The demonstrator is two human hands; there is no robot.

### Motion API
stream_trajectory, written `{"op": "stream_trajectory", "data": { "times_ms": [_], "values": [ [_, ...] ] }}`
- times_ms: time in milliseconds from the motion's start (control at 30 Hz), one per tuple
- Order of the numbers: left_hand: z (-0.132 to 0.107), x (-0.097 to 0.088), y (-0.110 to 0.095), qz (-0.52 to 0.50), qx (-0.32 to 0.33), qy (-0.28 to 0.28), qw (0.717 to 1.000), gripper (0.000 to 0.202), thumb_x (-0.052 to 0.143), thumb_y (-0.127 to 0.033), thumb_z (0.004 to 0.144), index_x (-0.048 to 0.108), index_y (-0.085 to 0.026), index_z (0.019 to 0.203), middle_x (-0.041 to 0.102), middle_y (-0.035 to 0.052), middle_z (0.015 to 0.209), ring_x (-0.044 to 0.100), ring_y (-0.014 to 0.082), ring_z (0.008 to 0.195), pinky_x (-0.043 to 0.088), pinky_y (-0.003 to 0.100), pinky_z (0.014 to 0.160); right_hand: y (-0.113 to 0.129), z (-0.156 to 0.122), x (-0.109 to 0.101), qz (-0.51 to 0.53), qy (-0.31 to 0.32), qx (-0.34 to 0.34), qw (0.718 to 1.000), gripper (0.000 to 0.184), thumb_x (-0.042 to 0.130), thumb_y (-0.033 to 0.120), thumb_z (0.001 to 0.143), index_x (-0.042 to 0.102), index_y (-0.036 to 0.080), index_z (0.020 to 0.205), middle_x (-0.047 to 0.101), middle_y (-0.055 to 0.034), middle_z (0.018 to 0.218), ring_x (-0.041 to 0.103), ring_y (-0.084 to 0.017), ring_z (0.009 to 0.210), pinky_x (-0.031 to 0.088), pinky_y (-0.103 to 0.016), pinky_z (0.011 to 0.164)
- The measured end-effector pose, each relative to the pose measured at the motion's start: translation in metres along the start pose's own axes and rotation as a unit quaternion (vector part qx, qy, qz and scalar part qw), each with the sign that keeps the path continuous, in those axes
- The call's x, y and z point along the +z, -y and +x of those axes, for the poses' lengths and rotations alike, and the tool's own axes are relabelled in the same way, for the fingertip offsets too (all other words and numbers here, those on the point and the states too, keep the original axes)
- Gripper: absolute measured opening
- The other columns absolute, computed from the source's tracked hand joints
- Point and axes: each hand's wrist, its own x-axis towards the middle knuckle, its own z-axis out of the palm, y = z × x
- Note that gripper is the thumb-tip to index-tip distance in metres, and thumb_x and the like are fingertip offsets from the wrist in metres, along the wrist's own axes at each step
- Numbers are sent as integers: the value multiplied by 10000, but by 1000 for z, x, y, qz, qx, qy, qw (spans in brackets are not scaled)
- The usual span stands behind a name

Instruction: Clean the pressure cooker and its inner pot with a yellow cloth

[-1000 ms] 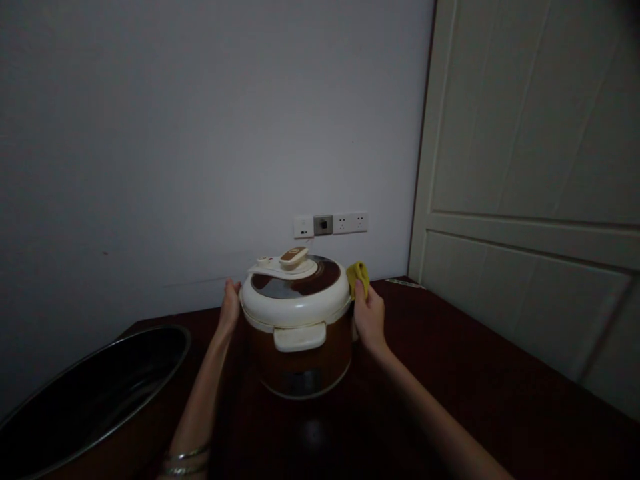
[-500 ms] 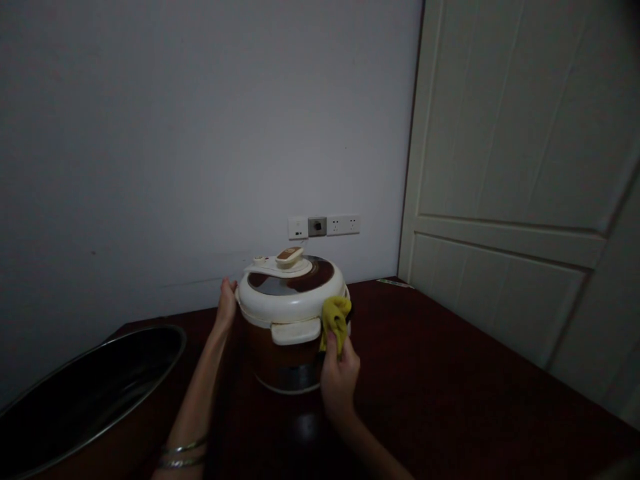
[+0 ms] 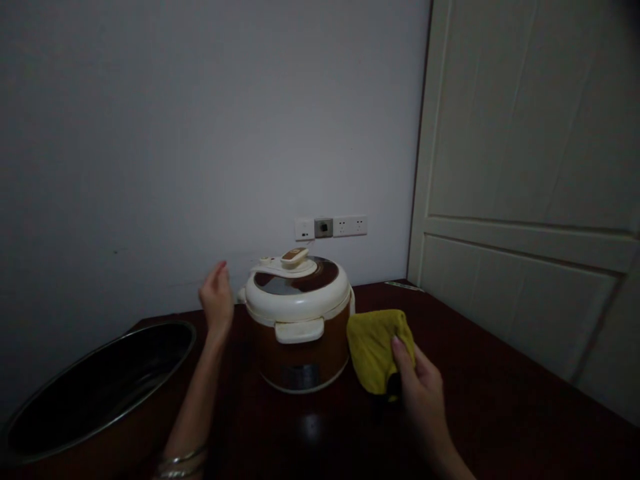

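Note:
A pressure cooker (image 3: 300,300) with a white lid, a brown body and a white front handle stands upright on the dark red table. Left of it, my left hand (image 3: 217,300) is raised in the air, apart from the cooker, empty, with its fingers loosely bent. My right hand (image 3: 423,387) pinches a yellow cloth (image 3: 376,348) between thumb and fingers, to the right of the cooker. The cloth hangs spread out, and a dark patch shows at its lower edge. Part of the cooker's right side is behind the cloth.
At the lower left is a large oval pot (image 3: 193,333) with a dark inside and a metal rim. Wall sockets (image 3: 350,225) sit behind the cooker. A thin strip (image 3: 404,286) lies at the table's back edge, near a pale panelled door (image 3: 520,253).
My left hand has come off the cooker's left side and moved left. My right hand has drawn the cloth away from the cooker, to the right, and the cloth is more spread out.

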Motion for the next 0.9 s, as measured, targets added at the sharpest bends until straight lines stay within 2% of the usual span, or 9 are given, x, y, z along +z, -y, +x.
{"op": "stream_trajectory", "data": {
  "times_ms": [67, 167, 233, 333, 467, 567, 667, 833, 900],
  "values": [
    [-25, -8, -40, -33, 93, 30, 995, 289, 528, -332, 821, 664, -141, 991, 675, 96, 1077, 603, 205, 1038, 432, 358, 961, 13, 1, -4, -28, 53, -20, 998, 397, 586, 500, 793, 701, 151, 941, 678, -74, 749, 621, -201, 623, 497, -271, 504],
    [-76, -15, -87, -68, 89, 281, 953, 303, 563, -323, 826, 655, -165, 1067, 675, 91, 1101, 610, 202, 1031, 471, 339, 912, 36, 1, 6, -57, 149, -123, 979, 285, 548, 408, 840, 686, 183, 949, 640, -62, 838, 618, -185, 767, 521, -263, 649],
    [-104, -18, -100, -54, 47, 443, 894, 388, 616, -308, 792, 620, -182, 1158, 653, 96, 1163, 600, 213, 1054, 478, 334, 900, 47, 0, 17, -67, 203, -196, 957, 212, 520, 330, 866, 662, 203, 958, 602, -44, 854, 596, -158, 792, 513, -244, 687],
    [-121, -28, -95, -1, -2, 526, 851, 273, 628, -308, 772, 685, -156, 991, 705, 75, 983, 627, 208, 928, 498, 309, 808, 48, -3, 30, -84, 245, -266, 929, 144, 515, 253, 875, 623, 230, 967, 579, -22, 875, 579, -132, 831, 500, -219, 740],
    [-88, -58, -75, 53, -63, 456, 886, 244, 620, -374, 739, 648, -133, 767, 658, 31, 723, 584, 151, 647, 460, 249, 591, 25, -4, 24, -104, 260, -267, 922, 252, 517, 278, 880, 555, 264, 1129, 586, -39, 1080, 587, -148, 990, 500, -243, 843],
    [-45, -83, -55, 114, -45, 230, 966, 236, 524, -387, 769, 582, -159, 755, 597, 7, 671, 542, 144, 590, 421, 245, 536, 8, 6, 4, -112, 222, -220, 943, 272, 488, 351, 889, 550, 266, 1140, 599, -47, 1088, 623, -160, 952, 527, -262, 815],
    [-17, -94, -27, 240, 25, 64, 968, 169, 507, -361, 753, 512, -196, 716, 545, -3, 656, 535, 167, 617, 410, 262, 561, -5, 30, -16, -143, 155, -176, 961, 312, 493, 445, 861, 574, 258, 1098, 626, -54, 1056, 631, -199, 950, 522, -329, 850],
    [-37, -68, 24, 279, -12, 101, 955, 208, 401, -320, 865, 518, -175, 958, 637, 91, 782, 621, 226, 716, 449, 311, 639, -40, 87, -29, -190, 104, -171, 961, 449, 508, 519, 808, 560, 240, 1156, 570, -82, 1239, 548, -268, 1144, 384, -440, 1035],
    [-56, -54, 37, 260, -13, 130, 957, 291, 357, -297, 892, 512, -157, 1095, 669, 124, 895, 645, 238, 819, 465, 329, 716, -64, 111, -29, -182, 123, -103, 970, 541, 514, 542, 790, 520, 237, 1237, 555, -100, 1285, 542, -279, 1167, 394, -442, 1030]
  ]
}}
